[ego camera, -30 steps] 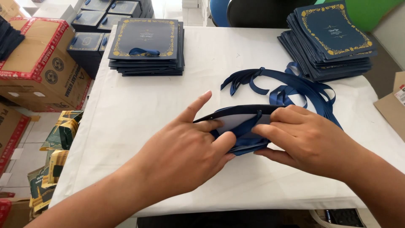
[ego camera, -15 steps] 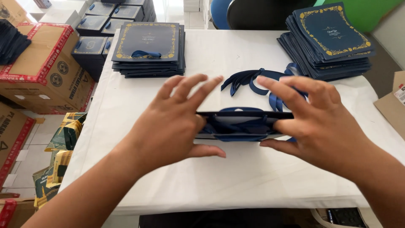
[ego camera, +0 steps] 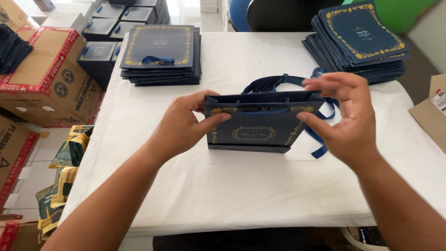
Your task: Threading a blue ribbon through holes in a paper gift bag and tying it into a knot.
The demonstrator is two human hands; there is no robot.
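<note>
A dark blue paper gift bag (ego camera: pixel 260 128) with gold ornament stands upright in the middle of the white table (ego camera: pixel 241 186), its mouth open. My left hand (ego camera: pixel 186 125) grips the bag's left edge, thumb on the front face. My right hand (ego camera: pixel 341 118) holds the right edge, fingers spread above the rim and thumb on the front. Loose blue ribbons (ego camera: pixel 278 82) lie just behind the bag and trail past its right side.
A stack of flat blue bags with a ribbon handle (ego camera: pixel 160 53) lies at the back left, another stack (ego camera: pixel 360 39) at the back right. Cardboard boxes (ego camera: pixel 46 79) stand left of the table; a brown carton (ego camera: pixel 429 109) sits at the right edge.
The bag was folded flat under both hands, then lifted and spread open. Now it stands upright with its printed front facing me, held at both sides.
</note>
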